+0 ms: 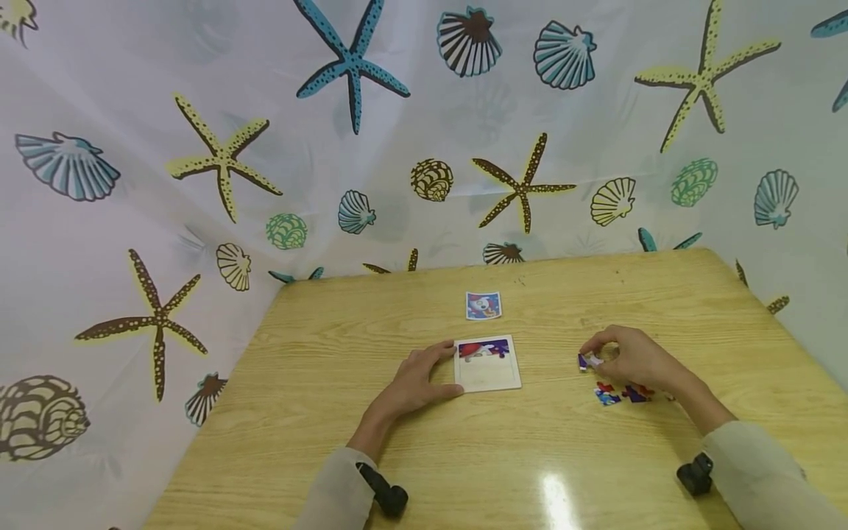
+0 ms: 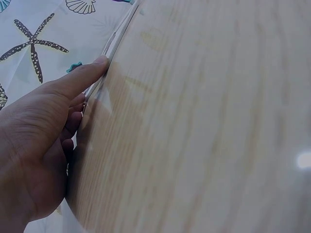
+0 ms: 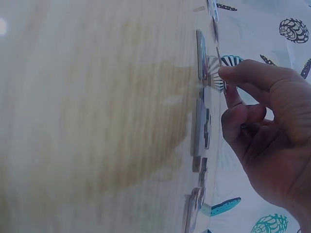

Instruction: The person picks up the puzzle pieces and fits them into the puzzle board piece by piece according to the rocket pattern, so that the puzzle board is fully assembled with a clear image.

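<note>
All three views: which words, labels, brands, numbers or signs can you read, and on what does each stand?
None can be read.
Picture card, puzzle tray and loose pieces: pictures only; any small print is too small to read.
Patterned cloth: shells and starfish, no lettering made out.
Black wrist devices: no legible marking.

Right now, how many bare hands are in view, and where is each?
2: the bare left hand touches the left side of the white, square puzzle tray; the bare right hand pinches a small purple-and-white puzzle piece to the tray's right.
</note>
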Available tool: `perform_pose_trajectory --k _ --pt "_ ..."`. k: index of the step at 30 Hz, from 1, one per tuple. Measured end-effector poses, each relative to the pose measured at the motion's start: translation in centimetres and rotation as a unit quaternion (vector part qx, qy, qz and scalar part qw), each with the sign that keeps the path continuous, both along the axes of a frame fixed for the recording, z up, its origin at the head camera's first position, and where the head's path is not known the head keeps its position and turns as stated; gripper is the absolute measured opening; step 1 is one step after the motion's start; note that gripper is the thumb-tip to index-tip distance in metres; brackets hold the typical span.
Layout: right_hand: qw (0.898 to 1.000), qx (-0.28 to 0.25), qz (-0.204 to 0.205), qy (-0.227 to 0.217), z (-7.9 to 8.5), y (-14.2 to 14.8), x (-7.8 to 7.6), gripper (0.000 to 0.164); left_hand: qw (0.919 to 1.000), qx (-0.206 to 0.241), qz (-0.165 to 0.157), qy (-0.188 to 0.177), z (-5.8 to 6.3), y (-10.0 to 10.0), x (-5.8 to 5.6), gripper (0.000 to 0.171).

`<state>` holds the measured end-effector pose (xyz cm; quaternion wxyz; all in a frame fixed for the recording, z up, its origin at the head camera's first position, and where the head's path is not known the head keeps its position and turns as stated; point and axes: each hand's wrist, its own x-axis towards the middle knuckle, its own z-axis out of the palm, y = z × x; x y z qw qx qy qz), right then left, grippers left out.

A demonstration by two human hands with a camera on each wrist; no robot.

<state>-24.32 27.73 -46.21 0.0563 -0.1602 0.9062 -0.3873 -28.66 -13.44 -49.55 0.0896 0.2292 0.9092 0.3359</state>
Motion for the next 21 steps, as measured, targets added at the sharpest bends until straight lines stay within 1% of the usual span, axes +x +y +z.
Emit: perform_pose_trajectory --k 4,8,15,21 --pt "1.0 0.007 0.005 0.02 -0.2 -0.3 -0.2 0.025 1.0 -0.004 0.002 0.0 -0.1 0.0 0.0 0.077" --pt "1.0 0.001 0.002 0.021 -0.4 -0.5 -0.5 0.024 1.0 -0.005 0.001 0.002 -0.3 0.0 -0.1 0.077" --pt "0.999 -0.024 0.015 0.031 -0.3 -1.1 -0.7 0.026 1.0 -0.004 0.001 0.004 -0.2 0.0 0.1 0.077" --pt "0.999 -0.041 0.019 0.026 -0.3 -2.1 -0.8 0.026 0.9999 -0.01 0.002 0.003 -0.1 0.0 -0.1 0.077"
